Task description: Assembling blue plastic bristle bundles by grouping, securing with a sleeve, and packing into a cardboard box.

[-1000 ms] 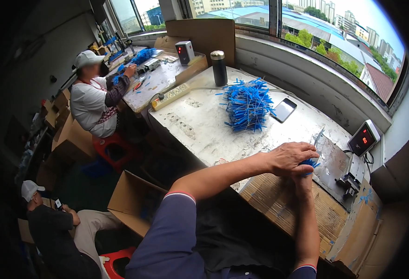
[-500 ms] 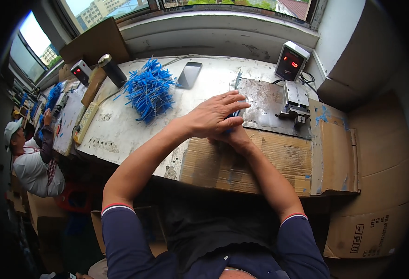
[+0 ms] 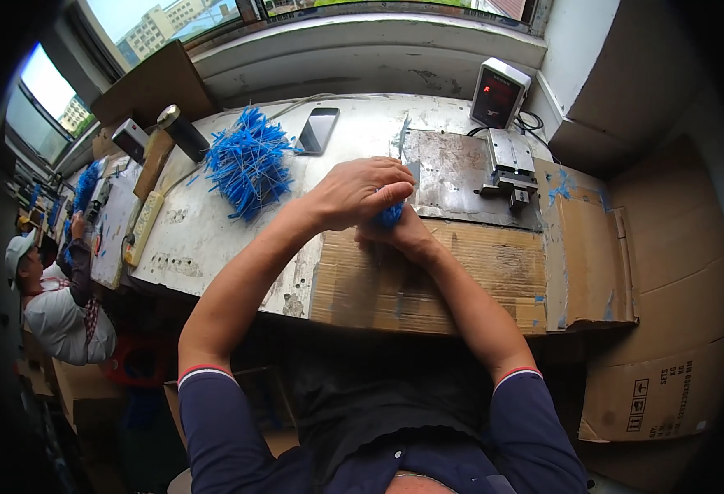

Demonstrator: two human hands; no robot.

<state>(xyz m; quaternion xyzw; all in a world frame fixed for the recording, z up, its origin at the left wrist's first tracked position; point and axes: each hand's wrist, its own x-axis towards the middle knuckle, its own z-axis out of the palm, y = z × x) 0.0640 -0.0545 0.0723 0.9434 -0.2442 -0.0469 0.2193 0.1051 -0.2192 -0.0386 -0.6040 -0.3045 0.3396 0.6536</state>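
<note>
My left hand (image 3: 360,191) lies curled over my right hand (image 3: 401,237), and both are closed around a small bunch of blue wire pieces (image 3: 390,216) at the near edge of a worn metal plate (image 3: 460,177). The right hand is mostly hidden under the left. A large loose pile of the same blue wire pieces (image 3: 249,163) lies on the white bench (image 3: 214,239) to the left. A small metal press (image 3: 510,165) stands on the plate, with a grey counter box showing a red display (image 3: 498,92) behind it.
A dark phone (image 3: 317,130) lies by the pile. Flattened cardboard (image 3: 460,276) covers the bench front, and a cardboard box (image 3: 666,387) stands at the right. A dark flask (image 3: 182,132) and a power strip (image 3: 144,229) sit at left. Another person in a cap (image 3: 45,296) works further left.
My view has swung from the left side of the room to straight down over the bench. My hands have stayed together on the blue bunch at the plate's edge.
</note>
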